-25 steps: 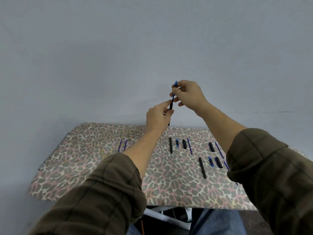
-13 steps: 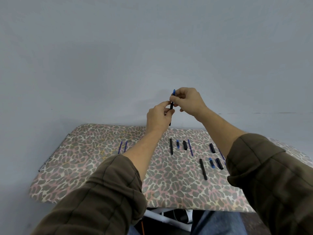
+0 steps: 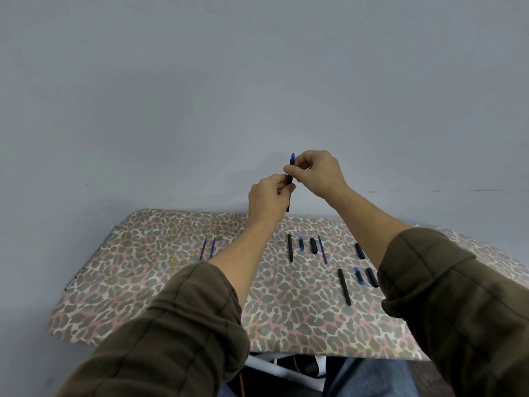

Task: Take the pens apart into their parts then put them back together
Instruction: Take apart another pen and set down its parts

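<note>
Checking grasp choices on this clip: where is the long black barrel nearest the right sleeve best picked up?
Pinch the long black barrel mid-length from above, fingers across its narrow width. It lies flat on the leopard-print board, with clear cloth on its left; a blue-tipped part lies close on its right.

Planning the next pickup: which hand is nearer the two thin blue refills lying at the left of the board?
Left. The left hand is up off the board, right of the refills; the right hand is farther right and higher. Both grip the pen.

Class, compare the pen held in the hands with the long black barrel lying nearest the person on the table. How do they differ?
The held pen is raised, near upright; the barrel lies flat on the table. The pen has a blue tip on top; the barrel is plain black. Both hands grip the pen; nothing touches the barrel. Both are slim and black.
</note>
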### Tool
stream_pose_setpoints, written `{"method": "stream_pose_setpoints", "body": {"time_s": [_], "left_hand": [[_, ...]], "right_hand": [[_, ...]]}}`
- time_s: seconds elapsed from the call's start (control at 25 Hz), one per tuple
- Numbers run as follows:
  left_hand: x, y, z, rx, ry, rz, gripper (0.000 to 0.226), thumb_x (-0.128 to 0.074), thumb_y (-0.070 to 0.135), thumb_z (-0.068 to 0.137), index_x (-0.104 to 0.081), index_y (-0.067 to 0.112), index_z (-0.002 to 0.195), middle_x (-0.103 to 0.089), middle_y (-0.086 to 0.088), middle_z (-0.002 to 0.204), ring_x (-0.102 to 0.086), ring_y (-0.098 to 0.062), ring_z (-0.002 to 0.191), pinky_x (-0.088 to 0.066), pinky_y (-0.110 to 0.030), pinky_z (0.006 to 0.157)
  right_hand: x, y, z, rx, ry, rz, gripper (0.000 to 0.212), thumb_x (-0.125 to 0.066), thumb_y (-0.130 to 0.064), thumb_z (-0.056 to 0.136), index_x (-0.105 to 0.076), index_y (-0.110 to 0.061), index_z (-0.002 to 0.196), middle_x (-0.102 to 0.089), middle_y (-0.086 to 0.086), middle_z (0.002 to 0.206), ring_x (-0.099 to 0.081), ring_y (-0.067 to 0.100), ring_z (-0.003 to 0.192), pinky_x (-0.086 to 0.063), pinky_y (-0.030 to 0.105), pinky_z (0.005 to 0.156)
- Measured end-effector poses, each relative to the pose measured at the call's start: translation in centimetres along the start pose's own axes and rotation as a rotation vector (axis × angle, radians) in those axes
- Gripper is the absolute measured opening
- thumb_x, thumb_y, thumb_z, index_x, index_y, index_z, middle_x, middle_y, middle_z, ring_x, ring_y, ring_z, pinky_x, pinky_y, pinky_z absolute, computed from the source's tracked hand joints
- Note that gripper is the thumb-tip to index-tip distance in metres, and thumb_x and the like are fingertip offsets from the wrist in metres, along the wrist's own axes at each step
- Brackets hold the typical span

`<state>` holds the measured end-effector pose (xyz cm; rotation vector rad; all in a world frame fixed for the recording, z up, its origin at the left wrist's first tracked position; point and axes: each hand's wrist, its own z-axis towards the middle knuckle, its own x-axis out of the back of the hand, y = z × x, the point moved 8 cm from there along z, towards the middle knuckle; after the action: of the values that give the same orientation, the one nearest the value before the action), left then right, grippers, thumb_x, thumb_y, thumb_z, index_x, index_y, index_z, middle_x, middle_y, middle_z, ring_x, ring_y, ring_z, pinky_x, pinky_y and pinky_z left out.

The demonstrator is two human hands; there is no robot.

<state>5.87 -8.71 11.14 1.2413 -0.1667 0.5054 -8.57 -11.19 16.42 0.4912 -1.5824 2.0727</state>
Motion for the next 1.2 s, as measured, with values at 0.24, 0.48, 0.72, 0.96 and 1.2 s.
{"method": "stream_pose_setpoints", "body": {"time_s": [0.24, 0.48, 0.72, 0.96, 1.2], "left_hand": [[0.4, -0.1, 0.1, -0.001, 0.001, 0.027, 0.013, -0.072, 0.027, 0.093, -0.076, 0.024, 0.105, -0.078, 0.011, 0.090, -0.071, -0.007, 0.084, -0.056, -0.029, 0.078], [0.8, -0.3, 0.3, 0.006, -0.003, 0.042, 0.017, -0.072, 0.026, 0.093, -0.076, 0.022, 0.109, -0.079, 0.007, 0.096, -0.071, -0.011, 0.086, -0.055, -0.029, 0.080], [0.9, -0.5, 0.1, 0.013, -0.009, 0.043, 0.014, -0.073, 0.026, 0.092, -0.076, 0.023, 0.105, -0.078, 0.008, 0.094, -0.072, -0.009, 0.087, -0.055, -0.027, 0.080], [0.8, -0.2, 0.2, 0.008, -0.020, 0.037, 0.019, -0.073, 0.026, 0.093, -0.076, 0.021, 0.110, -0.079, 0.005, 0.097, -0.072, -0.010, 0.089, -0.057, -0.031, 0.085], [0.7, -0.1, 0.1, 0.017, -0.030, 0.030, 0.016, -0.073, 0.025, 0.093, -0.076, 0.020, 0.108, -0.078, 0.005, 0.097, -0.072, -0.010, 0.090, -0.057, -0.031, 0.086]], "right_hand": [[-0.3, -0.5, 0.1, -0.018, -0.031, 0.026, 0.031, -0.082, -0.045, 0.084, -0.072, -0.019, 0.098, -0.073, -0.005, 0.086, -0.070, 0.014, 0.078, -0.053, 0.028, 0.066], [-0.5, -1.5, 0.2, 0.024, -0.060, 0.059, 0.012, -0.071, -0.023, 0.091, -0.078, -0.016, 0.098, -0.076, -0.004, 0.094, -0.074, 0.026, 0.090, -0.059, 0.040, 0.079], [-0.3, -1.0, 0.1, -0.002, -0.024, 0.048, 0.029, -0.082, -0.037, 0.084, -0.072, -0.010, 0.087, -0.075, 0.002, 0.090, -0.066, 0.014, 0.075, -0.054, 0.032, 0.069], [-0.3, -1.2, 0.0, 0.017, -0.054, 0.125, 0.014, -0.068, -0.020, 0.091, -0.079, -0.017, 0.099, -0.075, -0.007, 0.093, -0.075, 0.024, 0.091, -0.050, 0.025, 0.063], [0.0, -0.9, 0.3, -0.005, -0.020, 0.108, 0.027, -0.083, -0.032, 0.084, -0.073, -0.008, 0.089, -0.076, 0.006, 0.092, -0.065, 0.015, 0.075, -0.055, 0.034, 0.067]]}}
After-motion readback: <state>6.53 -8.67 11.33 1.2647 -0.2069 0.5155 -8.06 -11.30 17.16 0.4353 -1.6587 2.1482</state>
